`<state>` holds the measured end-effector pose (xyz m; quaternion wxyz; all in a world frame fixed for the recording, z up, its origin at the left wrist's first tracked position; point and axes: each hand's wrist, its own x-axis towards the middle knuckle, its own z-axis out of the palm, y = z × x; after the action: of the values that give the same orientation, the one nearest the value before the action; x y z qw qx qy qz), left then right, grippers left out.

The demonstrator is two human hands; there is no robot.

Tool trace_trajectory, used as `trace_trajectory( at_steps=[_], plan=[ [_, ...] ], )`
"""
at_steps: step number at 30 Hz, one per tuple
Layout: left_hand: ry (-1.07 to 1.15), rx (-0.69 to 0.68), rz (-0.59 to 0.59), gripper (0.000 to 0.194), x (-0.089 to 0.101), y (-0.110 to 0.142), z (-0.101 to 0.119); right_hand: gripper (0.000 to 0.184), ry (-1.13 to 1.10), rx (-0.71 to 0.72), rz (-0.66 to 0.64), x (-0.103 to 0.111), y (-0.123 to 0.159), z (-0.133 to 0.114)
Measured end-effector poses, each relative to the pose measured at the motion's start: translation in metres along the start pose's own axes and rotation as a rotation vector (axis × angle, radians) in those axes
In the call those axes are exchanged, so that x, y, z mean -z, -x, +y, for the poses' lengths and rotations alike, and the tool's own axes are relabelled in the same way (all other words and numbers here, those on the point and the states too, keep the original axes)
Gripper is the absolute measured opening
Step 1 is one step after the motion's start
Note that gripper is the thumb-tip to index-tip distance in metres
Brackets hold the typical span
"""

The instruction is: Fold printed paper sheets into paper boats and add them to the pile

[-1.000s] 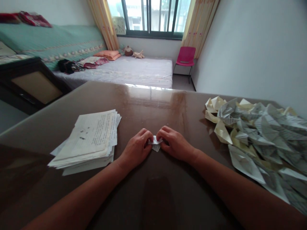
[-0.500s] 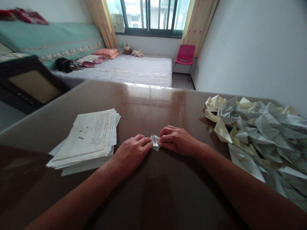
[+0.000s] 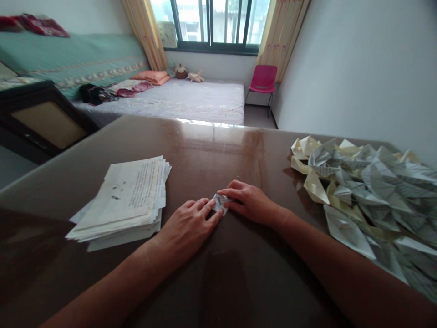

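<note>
A small folded piece of printed paper (image 3: 219, 200) lies on the brown table between my two hands. My left hand (image 3: 187, 223) holds its left side down, index finger and thumb at the near-left edges. From the other side my right hand (image 3: 251, 200) grips it, with the index finger over its upper right edge and the thumb lower down. The fingertips hide parts of the folds.
A stack of printed sheets (image 3: 119, 196) lies on the table (image 3: 218, 150) to the left. Many folded paper boats (image 3: 368, 182) are heaped along the right side. Beyond the table stand a bed (image 3: 205, 98) and a pink chair (image 3: 264, 79).
My left fingers have spread and slid onto the paper's near-left side. My right index finger has reached further over its top edge. The paper looks flatter and slightly turned.
</note>
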<state>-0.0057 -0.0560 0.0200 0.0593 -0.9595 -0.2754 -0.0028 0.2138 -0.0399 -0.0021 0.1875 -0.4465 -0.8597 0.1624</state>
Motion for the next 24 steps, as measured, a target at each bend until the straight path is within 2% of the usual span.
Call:
trace_trajectory(
  at_steps=[6,12,17,24],
  plan=[
    [-0.046,0.008,-0.054,0.037,0.004,-0.001,0.005,0.030,0.442,0.022,-0.072,0.000,0.001,-0.027],
    [-0.124,0.017,-0.083,0.036,-0.001,-0.006,0.016,0.037,0.546,-0.041,-0.091,-0.008,0.003,-0.043],
    [-0.095,0.029,-0.026,0.034,-0.004,-0.007,0.020,0.037,0.381,-0.137,-0.046,-0.007,-0.001,-0.033],
    [0.345,0.214,0.172,0.014,-0.016,-0.006,-0.002,0.028,-0.081,-0.279,0.002,-0.007,-0.002,-0.011]
  ],
)
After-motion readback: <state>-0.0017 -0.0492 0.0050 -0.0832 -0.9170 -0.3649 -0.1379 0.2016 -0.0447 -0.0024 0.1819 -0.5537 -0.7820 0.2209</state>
